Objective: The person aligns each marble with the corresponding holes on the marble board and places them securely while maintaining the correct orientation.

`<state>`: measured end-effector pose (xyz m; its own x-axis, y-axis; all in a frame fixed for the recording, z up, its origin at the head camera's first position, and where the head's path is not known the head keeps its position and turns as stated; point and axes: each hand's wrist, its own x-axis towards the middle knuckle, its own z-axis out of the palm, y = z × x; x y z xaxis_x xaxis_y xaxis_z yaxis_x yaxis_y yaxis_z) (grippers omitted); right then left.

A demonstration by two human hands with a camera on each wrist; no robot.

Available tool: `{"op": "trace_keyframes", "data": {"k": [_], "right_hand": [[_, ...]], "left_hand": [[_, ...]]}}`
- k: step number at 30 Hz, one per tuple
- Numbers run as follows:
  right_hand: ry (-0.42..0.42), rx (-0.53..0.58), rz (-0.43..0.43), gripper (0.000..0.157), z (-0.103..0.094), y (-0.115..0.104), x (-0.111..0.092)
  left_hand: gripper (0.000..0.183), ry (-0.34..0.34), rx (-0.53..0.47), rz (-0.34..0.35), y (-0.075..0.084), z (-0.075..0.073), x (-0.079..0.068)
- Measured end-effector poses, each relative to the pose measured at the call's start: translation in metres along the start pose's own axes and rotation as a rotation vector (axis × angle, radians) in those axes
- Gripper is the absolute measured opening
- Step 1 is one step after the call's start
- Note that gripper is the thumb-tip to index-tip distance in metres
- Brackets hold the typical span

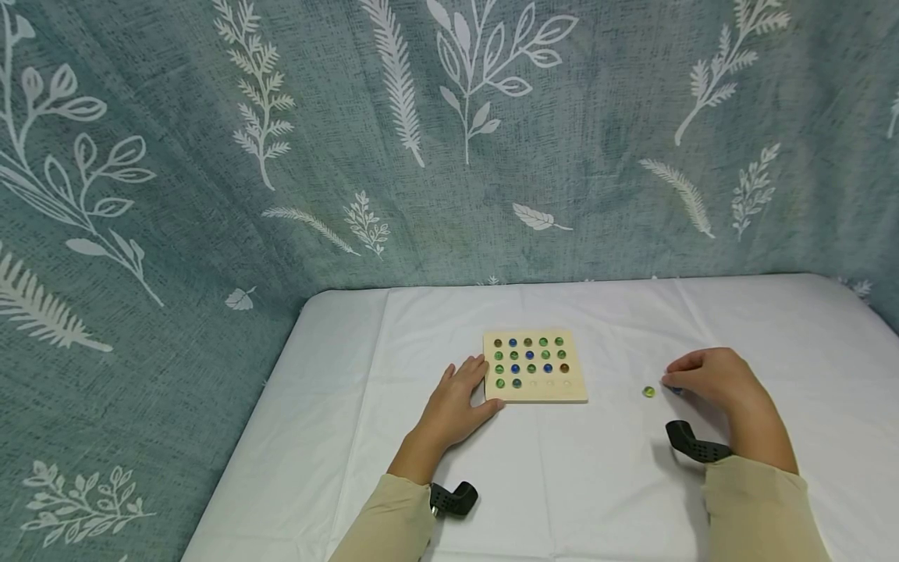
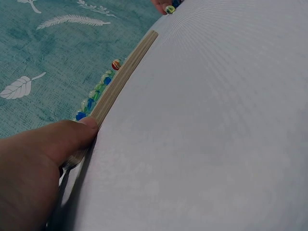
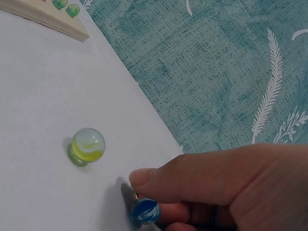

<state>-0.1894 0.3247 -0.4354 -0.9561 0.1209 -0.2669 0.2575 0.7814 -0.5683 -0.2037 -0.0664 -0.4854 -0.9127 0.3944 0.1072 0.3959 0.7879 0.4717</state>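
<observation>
A pale wooden board (image 1: 580,382) lies on the white cloth, rows of green, blue and brown marbles on it; three hollows in its front row are bare. My left hand (image 1: 455,402) touches the board's left side with extended fingers, the thumb (image 2: 79,134) at its front corner. To the right, my right hand (image 1: 719,382) has thumb and fingertips brought together low over the cloth. A blue marble (image 3: 146,211) shows just under the thumb, and a small amber bit (image 3: 137,196) shows by the thumb tip. A clear yellow-green marble (image 3: 89,145) sits beside that hand.
A white cloth (image 1: 393,351) covers the table, with faint creases. Behind it and to the left hangs a teal curtain (image 1: 351,117) with white leaf prints. A black wrist device (image 1: 695,443) is on the right arm, another (image 1: 455,499) on the left.
</observation>
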Motion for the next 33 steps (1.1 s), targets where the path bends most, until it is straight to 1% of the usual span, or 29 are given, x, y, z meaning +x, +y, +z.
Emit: {"op": "trace_keyframes", "data": {"k": [8,18,27,33], "right_hand": [[-0.001,-0.004,0.001,0.042,0.0002,0.0012,0.0004],[-0.015,-0.021,0.025,0.050,-0.0038,0.0011,-0.0026],[-0.038,-0.034,0.056,0.046,-0.0088,-0.0012,-0.0059],[-0.023,-0.031,0.026,0.044,-0.0060,-0.0010,-0.0036]], "left_hand": [[0.074,0.003,0.004,0.004,-0.0001,0.0000,-0.0003],[0.073,-0.002,0.010,0.000,0.0005,-0.0008,-0.0004],[0.072,-0.003,0.005,-0.005,0.0009,-0.0013,-0.0002],[0.073,0.000,0.011,-0.005,0.0010,-0.0010,-0.0006]]}}
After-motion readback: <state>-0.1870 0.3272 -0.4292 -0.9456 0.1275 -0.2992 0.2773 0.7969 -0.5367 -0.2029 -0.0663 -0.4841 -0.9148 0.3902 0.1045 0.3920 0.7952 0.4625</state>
